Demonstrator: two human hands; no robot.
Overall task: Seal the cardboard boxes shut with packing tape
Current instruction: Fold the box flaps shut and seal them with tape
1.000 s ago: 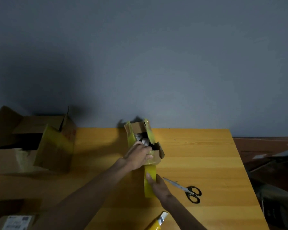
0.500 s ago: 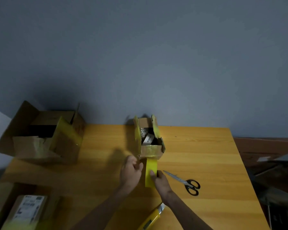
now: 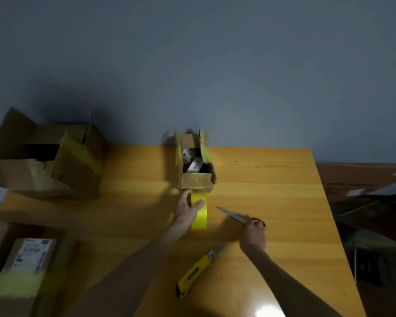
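A small cardboard box [image 3: 196,181] stands open at the back of the wooden table [image 3: 272,191], its flaps edged with yellow tape and items showing inside. A strip of yellow packing tape [image 3: 199,216] runs from the box's front toward me along the tabletop. My left hand [image 3: 188,209] pinches the strip near the box, thumb on top. My right hand [image 3: 253,234] is to the right, fingers curled over the black handles of the scissors [image 3: 232,215], whose blades point toward the tape.
A yellow utility knife [image 3: 196,274] lies near the table's front. A larger open cardboard box [image 3: 48,163] sits at the back left. A box with a shipping label [image 3: 30,255] is at the lower left. Dark clutter lies on the floor to the right.
My left hand left the box top and took the tape strip. My right hand let go of the tape and moved right onto the scissors. The view shifted left.
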